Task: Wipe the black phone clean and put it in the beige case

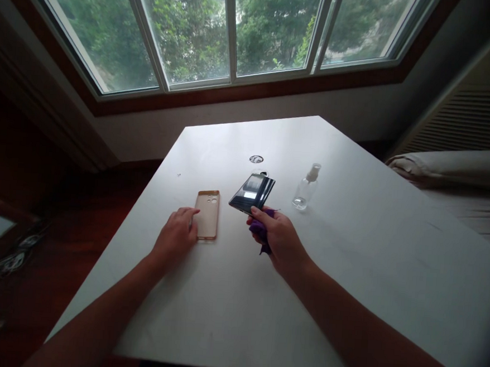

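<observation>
Right hand [281, 236]: fingers gripping phone [251, 193] and purple cloth [261, 229], table [349, 258] centre. Left hand [176, 236]: fingers loose, touching phone case [207, 214] at nine o'clock. Spray bottle [305, 189], three o'clock. Advice: firm edge grip, screen untouched.

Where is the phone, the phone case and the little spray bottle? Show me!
phone [252, 193], head view, on the middle of its dark glossy screen.
phone case [207, 214], head view, on its pale inner face.
spray bottle [304, 191], head view, on its clear body below the white nozzle.

Dark phone [252, 193] tilted above table; gold-rimmed clear case [207, 214] lies flat beside.
</observation>
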Tool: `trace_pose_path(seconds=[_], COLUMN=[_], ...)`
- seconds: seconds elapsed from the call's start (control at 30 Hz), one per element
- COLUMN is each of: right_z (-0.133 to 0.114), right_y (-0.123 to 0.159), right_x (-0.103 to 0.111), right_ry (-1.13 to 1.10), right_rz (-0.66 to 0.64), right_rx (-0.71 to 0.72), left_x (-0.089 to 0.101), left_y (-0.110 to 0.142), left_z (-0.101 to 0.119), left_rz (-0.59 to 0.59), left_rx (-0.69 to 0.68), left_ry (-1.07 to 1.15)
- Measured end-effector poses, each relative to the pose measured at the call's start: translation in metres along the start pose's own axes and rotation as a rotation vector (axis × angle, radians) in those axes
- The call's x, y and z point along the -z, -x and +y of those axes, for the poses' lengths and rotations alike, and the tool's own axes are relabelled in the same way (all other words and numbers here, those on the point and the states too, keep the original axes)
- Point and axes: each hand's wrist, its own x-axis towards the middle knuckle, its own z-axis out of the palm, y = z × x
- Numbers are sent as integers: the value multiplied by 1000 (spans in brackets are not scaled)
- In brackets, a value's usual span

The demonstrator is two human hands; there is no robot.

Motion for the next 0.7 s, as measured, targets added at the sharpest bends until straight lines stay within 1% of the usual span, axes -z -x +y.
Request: trace_pose_path(seconds=[0.07,0.13,0.2,0.27,0.37,0.47,0.53,0.63,0.7], right_z=[0,-2,-3,-3,1,6,7,7,6], right_y=[3,6,9,11,14,16,18,19,18], right_x=[-1,-3,-5,-6,-8,-9,-11,-12,-12], right_ry=[3,-22,-68,-109,-126,-111,-83,-48,-36], right_rz=[-52,-126,-220,-315,-410,-448,-457,-451,-429], right_rx=[-27,-80,-149,-217,-296,-346,-351,-349,-359], left_x=[2,5,7,10,11,9,7,3,3], left_y=[3,0,-10,-21,-33,-33,-28,-19,-14], left_z=[11,15,14,13,13,16,17,18,22], left_rz=[-40,-67,-100,-147,-197,-194,-207,-293,-360], left_rx=[18,69,116,132,161,241,304,392,424], left_ry=[-8,-14,-11,19,135,332,519,857,1067])
